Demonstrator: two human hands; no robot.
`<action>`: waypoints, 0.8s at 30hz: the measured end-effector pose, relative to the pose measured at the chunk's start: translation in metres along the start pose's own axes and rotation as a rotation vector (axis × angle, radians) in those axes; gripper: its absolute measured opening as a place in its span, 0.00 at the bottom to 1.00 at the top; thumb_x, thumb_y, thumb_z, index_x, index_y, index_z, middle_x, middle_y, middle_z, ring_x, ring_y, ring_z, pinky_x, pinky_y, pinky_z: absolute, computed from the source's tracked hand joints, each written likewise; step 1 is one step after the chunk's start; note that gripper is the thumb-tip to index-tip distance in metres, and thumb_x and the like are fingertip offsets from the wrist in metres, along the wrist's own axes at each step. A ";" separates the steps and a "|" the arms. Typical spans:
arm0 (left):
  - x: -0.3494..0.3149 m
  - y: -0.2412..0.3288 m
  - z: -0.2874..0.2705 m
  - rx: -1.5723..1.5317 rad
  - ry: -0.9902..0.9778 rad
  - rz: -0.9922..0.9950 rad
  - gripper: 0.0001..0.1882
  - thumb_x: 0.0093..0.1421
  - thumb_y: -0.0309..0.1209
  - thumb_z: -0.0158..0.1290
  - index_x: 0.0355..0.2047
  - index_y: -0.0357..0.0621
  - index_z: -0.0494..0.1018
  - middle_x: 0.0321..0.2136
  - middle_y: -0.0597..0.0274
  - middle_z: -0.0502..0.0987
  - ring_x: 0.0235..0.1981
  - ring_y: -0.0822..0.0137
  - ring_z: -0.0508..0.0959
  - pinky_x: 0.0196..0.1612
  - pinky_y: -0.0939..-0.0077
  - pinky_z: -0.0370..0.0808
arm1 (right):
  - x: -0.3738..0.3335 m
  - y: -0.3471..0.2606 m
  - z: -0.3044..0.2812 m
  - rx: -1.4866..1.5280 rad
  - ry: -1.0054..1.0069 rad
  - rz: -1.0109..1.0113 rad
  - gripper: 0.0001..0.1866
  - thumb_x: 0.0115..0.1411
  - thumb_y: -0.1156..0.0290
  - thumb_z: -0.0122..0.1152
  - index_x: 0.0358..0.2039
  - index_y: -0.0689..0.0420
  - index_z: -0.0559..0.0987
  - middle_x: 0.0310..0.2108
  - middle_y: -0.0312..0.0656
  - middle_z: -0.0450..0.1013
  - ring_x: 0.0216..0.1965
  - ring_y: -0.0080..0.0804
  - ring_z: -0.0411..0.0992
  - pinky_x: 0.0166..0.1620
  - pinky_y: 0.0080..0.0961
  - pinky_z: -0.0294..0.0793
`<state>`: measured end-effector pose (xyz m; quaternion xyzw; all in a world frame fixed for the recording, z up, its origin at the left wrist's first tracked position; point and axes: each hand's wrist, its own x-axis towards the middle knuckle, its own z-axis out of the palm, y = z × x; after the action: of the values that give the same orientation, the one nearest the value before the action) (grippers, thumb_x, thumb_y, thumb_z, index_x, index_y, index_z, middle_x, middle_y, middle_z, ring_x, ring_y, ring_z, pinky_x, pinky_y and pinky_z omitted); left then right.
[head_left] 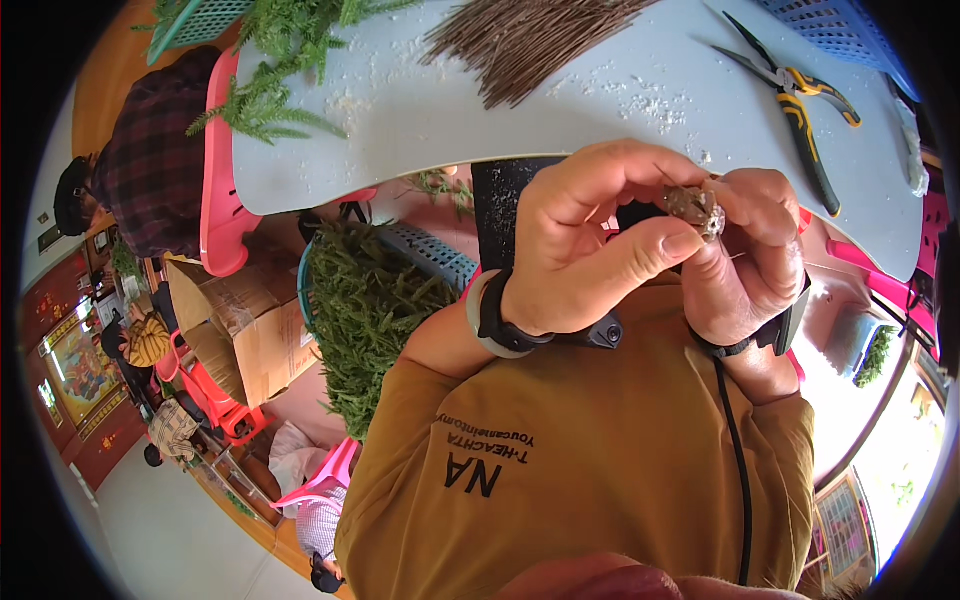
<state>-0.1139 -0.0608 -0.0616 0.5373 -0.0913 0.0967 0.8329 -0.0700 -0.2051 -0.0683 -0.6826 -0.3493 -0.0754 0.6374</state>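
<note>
In front of my chest, my left hand (600, 235) and my right hand (748, 250) meet over a small brown piece (695, 211) that resembles a little pine cone with a pale end. The left thumb presses its near side, and the left index finger curls over the top. On the other side, the right thumb and fingers pinch it. A thin wire or stem seems to stick out by the fingers. Both hands are closed, close to the near edge of the pale table (400, 120). Pliers with yellow and black handles (795, 110) lie beyond my right hand, jaws apart.
A bundle of thin brown sticks (530, 45) lies on the table among pale crumbs. Green fir-like sprigs (265, 105) and a blue basket (835, 30) are at its sides. Left of me stand a heap of greenery (365, 310) and a cardboard box (250, 325). Other people sit farther left.
</note>
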 end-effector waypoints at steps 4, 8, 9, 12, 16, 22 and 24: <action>-0.001 0.007 0.000 -0.169 0.057 -0.099 0.14 0.55 0.22 0.54 0.42 0.31 0.68 0.31 0.59 0.73 0.32 0.73 0.73 0.39 0.78 0.72 | 0.002 -0.009 0.000 -0.011 -0.002 0.091 0.17 0.46 0.78 0.66 0.37 0.65 0.73 0.31 0.44 0.70 0.28 0.28 0.69 0.27 0.19 0.68; 0.003 0.009 -0.002 -0.267 0.056 -0.067 0.13 0.55 0.20 0.53 0.42 0.32 0.68 0.31 0.61 0.72 0.32 0.75 0.73 0.38 0.81 0.72 | 0.009 -0.019 -0.002 -0.149 -0.107 0.095 0.19 0.44 0.79 0.67 0.38 0.65 0.74 0.31 0.44 0.70 0.27 0.28 0.68 0.26 0.18 0.68; 0.004 0.010 -0.002 -0.298 0.050 -0.053 0.14 0.55 0.20 0.52 0.43 0.32 0.68 0.30 0.61 0.72 0.33 0.76 0.73 0.38 0.81 0.72 | 0.009 -0.021 -0.003 -0.224 -0.156 0.063 0.19 0.43 0.79 0.67 0.38 0.65 0.74 0.31 0.44 0.70 0.28 0.28 0.69 0.26 0.18 0.67; 0.005 0.012 -0.003 -0.281 0.035 -0.030 0.14 0.56 0.20 0.52 0.43 0.31 0.68 0.31 0.61 0.71 0.33 0.76 0.72 0.38 0.81 0.71 | -0.002 -0.032 -0.021 -0.386 -0.133 0.026 0.19 0.42 0.80 0.67 0.38 0.65 0.74 0.34 0.46 0.69 0.30 0.30 0.70 0.27 0.19 0.69; 0.000 0.010 -0.008 -0.155 0.034 0.018 0.16 0.57 0.26 0.52 0.43 0.30 0.67 0.31 0.57 0.72 0.29 0.70 0.73 0.34 0.76 0.72 | 0.015 -0.042 -0.043 -0.806 -0.122 -0.111 0.20 0.42 0.76 0.68 0.37 0.62 0.74 0.43 0.51 0.67 0.37 0.38 0.70 0.37 0.27 0.70; 0.000 0.019 -0.011 -0.188 -0.073 -0.026 0.13 0.57 0.23 0.51 0.42 0.30 0.69 0.33 0.62 0.69 0.33 0.75 0.71 0.38 0.82 0.69 | 0.045 -0.020 -0.101 -1.170 -0.375 -0.034 0.23 0.46 0.66 0.65 0.43 0.58 0.71 0.54 0.50 0.61 0.52 0.47 0.61 0.53 0.38 0.60; 0.000 0.021 -0.007 -0.133 -0.061 0.010 0.14 0.57 0.29 0.52 0.40 0.29 0.69 0.31 0.58 0.70 0.29 0.70 0.73 0.34 0.76 0.72 | 0.046 -0.011 -0.116 -1.222 -0.459 -0.004 0.25 0.47 0.64 0.64 0.45 0.56 0.70 0.56 0.49 0.59 0.55 0.49 0.58 0.55 0.39 0.57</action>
<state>-0.1186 -0.0462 -0.0456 0.4831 -0.1254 0.0782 0.8630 -0.0020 -0.2949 -0.0140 -0.9201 -0.3722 -0.1139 0.0434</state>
